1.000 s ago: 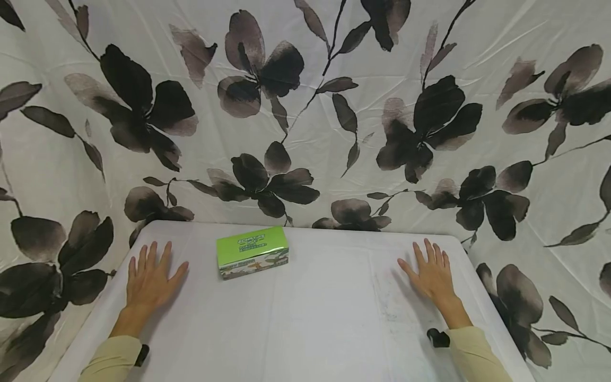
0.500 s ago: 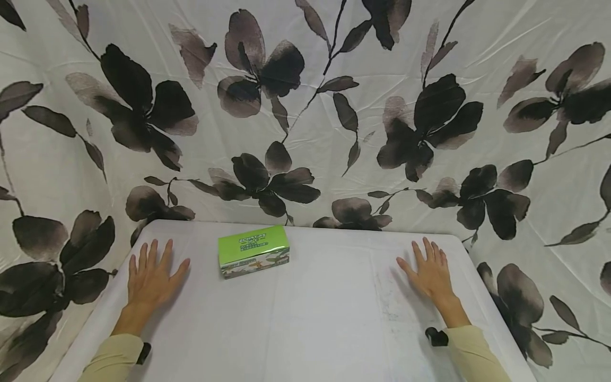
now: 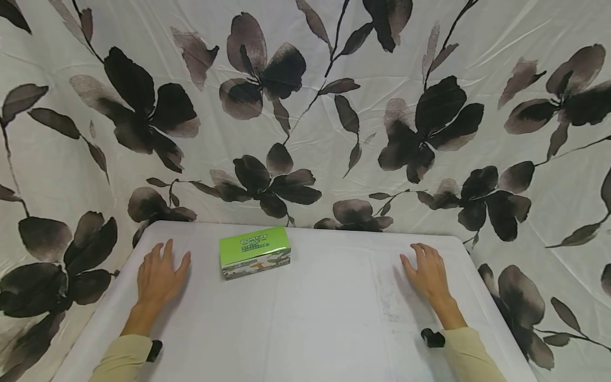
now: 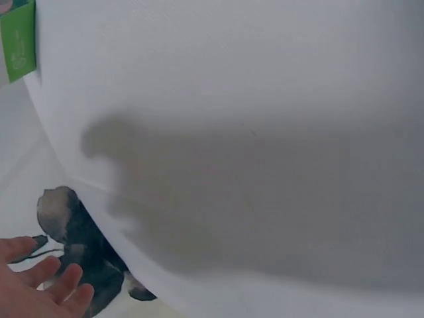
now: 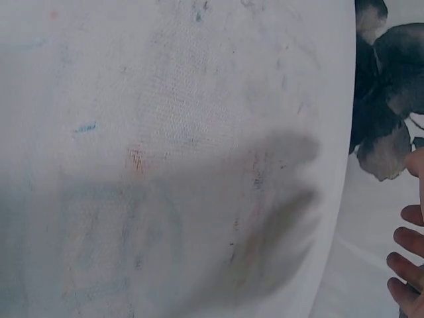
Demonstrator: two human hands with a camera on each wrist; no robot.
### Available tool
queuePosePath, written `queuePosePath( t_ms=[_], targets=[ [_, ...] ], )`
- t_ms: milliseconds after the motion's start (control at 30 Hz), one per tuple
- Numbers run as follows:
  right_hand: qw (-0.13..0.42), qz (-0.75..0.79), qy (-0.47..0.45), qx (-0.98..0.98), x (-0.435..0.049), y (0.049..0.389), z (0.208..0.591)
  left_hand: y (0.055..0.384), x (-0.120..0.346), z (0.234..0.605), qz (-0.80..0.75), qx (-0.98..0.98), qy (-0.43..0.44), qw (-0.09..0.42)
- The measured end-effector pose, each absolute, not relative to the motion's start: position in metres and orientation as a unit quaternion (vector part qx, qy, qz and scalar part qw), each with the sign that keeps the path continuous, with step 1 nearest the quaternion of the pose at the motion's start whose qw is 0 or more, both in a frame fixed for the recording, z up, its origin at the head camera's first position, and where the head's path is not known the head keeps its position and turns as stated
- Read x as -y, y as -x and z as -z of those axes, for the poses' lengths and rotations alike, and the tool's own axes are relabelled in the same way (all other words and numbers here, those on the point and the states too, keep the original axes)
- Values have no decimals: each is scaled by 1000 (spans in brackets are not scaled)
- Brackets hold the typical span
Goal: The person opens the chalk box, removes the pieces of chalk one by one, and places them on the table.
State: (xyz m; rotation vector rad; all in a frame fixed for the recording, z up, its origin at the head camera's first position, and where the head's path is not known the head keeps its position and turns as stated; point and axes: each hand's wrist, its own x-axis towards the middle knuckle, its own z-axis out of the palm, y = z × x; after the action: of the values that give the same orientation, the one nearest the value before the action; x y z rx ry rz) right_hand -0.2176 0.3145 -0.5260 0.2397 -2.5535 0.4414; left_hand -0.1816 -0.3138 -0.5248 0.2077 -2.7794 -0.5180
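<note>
A small box [image 3: 255, 252] with a bright green top and a patterned side sits near the back of the white table [image 3: 324, 313], left of centre. My left hand [image 3: 159, 276] is to the left of the box, palm down over the table, holding nothing. In the left wrist view its relaxed fingers [image 4: 63, 288] show at the lower left, and the box's green end is at the upper left. Far to the right, my right hand [image 3: 427, 273] hovers palm down with its thumb apart and its fingers bent a little. It holds nothing; its fingertips [image 5: 397, 262] appear at the right wrist view's edge.
Behind the table hangs a white cloth [image 3: 353, 175] printed with dark flowers. Faint coloured smudges [image 5: 136, 159] mark the tabletop near the right hand. Each wrist wears a black device, such as the one [image 3: 433, 338] at the right cuff.
The left hand has shifted slightly right, its fingers drawn closer together. The right hand's fingers have bent a little from their earlier spread. The box stays in place.
</note>
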Motion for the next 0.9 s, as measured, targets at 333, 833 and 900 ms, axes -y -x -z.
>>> queuePosePath(
  t_ms=[333, 833, 900],
  targets=[
    [251, -210, -78, 942, -302, 218, 521, 188, 289, 512, 226, 954, -90, 177],
    [206, -269, -56, 939, -276, 218, 517, 198, 258, 509, 288, 936, -102, 175],
    [201, -277, -54, 938, -273, 219, 517, 199, 254, 509, 297, 933, -101, 175]
  ],
)
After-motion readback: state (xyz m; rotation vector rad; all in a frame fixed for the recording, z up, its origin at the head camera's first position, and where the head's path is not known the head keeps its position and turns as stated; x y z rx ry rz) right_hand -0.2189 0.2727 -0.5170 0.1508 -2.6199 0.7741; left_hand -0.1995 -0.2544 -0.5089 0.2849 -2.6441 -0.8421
